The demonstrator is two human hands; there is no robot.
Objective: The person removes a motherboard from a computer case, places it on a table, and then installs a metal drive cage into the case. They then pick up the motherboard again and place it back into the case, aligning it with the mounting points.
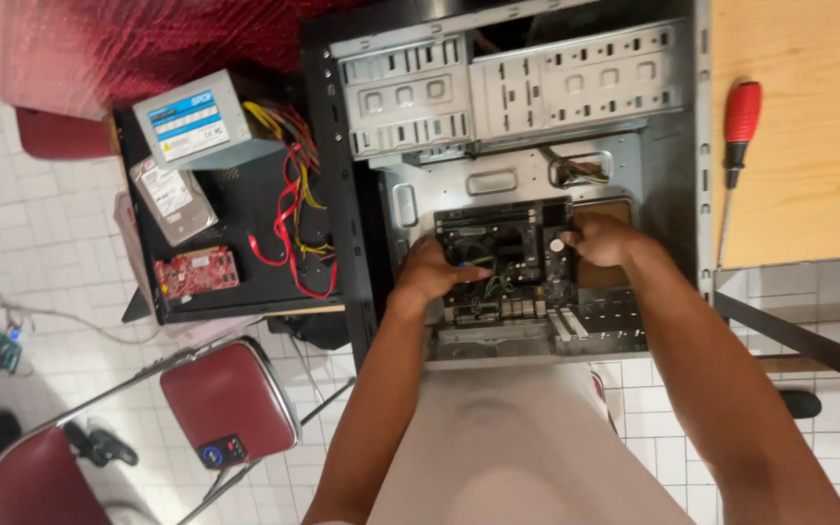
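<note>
Your two hands are down inside the open grey metal computer case [673, 146], both on the dark green motherboard [507, 258] that lies flat on the case's floor panel, below the drive bays. Your left hand [432, 272] curls over the board's left edge, fingers bent down among the small yellow and green wires near the middle; whether it pinches a wire or only presses on the board is hidden. Your right hand [603, 240] closes on the board's upper right corner, knuckles up.

Judge the board as light but stiff and fragile: it should be held by its bare edges, not by components or wires, which look thin and easily snagged.

Both forearms reach in from below, elbows spread, wrists bent down.

A red-handled screwdriver [736, 146] lies on the wooden tabletop [809, 194] beside the case, well apart from your right hand.
</note>
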